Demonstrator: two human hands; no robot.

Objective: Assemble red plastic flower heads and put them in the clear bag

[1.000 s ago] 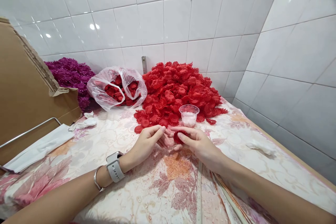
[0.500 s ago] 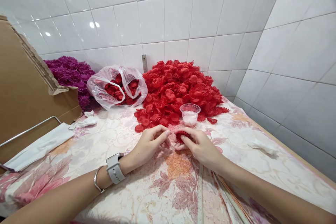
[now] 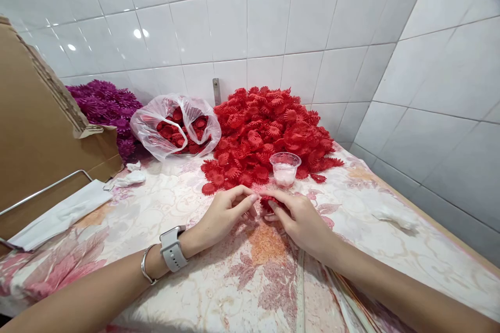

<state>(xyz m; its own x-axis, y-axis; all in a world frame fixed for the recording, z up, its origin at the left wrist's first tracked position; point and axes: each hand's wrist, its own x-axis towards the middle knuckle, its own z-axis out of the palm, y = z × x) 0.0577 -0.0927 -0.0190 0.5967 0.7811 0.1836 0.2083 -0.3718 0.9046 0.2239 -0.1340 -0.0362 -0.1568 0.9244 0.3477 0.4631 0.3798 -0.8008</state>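
A dark red paper-like flower with a fringed edge is held between the thumb and fingers of my right hand, which partly cover it. Close beside it, my left hand has its fingers curled in and the thumb against the index finger. Whatever lies between those fingertips is too small or hidden to make out. Just beyond both hands stands a clear plastic cup with white stuff inside. Behind the cup rises a large heap of red flowers. Thin pale strips lie under my right forearm.
A clear plastic bag with darker red flowers sits left of the heap, next to a purple flower pile. A cardboard box stands at left. Crumpled white tissue lies at right on the flowered tablecloth.
The view has shifted slightly. My right hand's fingers have closed a little further over the dark red flower, so less of it shows. My left hand keeps nearly the same pose.
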